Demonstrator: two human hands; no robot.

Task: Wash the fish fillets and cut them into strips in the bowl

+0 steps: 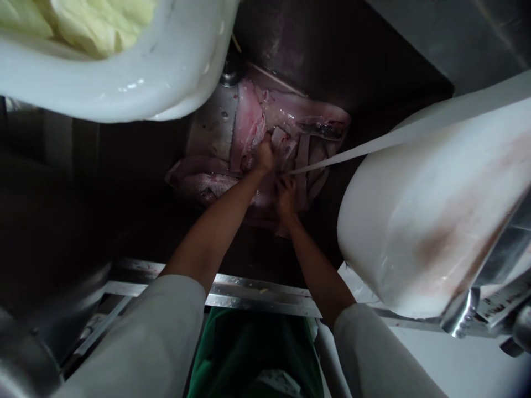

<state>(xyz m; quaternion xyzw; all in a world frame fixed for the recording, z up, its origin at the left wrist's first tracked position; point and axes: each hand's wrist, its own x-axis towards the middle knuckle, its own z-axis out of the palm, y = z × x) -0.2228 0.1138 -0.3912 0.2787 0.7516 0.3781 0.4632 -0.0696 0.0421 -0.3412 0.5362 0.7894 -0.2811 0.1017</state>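
Observation:
Slabs of pink raw fish, some with a dark lining, lie heaped at the bottom of a deep dark metal sink. My left hand reaches into the middle of the heap, its fingers closed at a fish piece and partly hidden by it. Close by on the right, my right hand is low among the pieces with bent fingers. What lies in its grip is too dark to make out. A long white strip, perhaps a hose, comes in from the right and tapers to just above my right hand.
Upper left, a white tub with pale green leaves juts over the sink. A large white rounded container, stained reddish-brown, stands at the right. Metal fittings are beside it. The sink's metal front edge runs below my forearms.

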